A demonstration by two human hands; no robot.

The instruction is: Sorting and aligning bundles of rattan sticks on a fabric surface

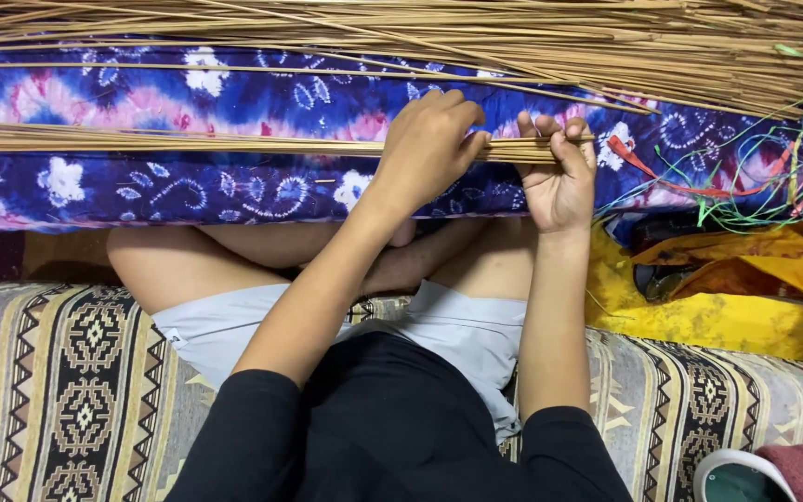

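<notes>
A long bundle of thin tan sticks (160, 141) lies across a blue, purple and pink tie-dyed cloth (234, 98). My left hand (429, 144) is closed over the bundle near its right end. My right hand (559, 177) pinches the very end of the same bundle between thumb and fingers, palm towards me. Both hands touch the sticks and sit close together. I sit cross-legged, with bare knees under the cloth's edge.
A big loose heap of the same sticks (513, 42) runs along the top. Coloured threads (755, 177) lie tangled at the right, above yellow and orange fabric (727, 297). A patterned woven mat (58, 390) covers the seat. A white-rimmed green container (731, 479) sits at bottom right.
</notes>
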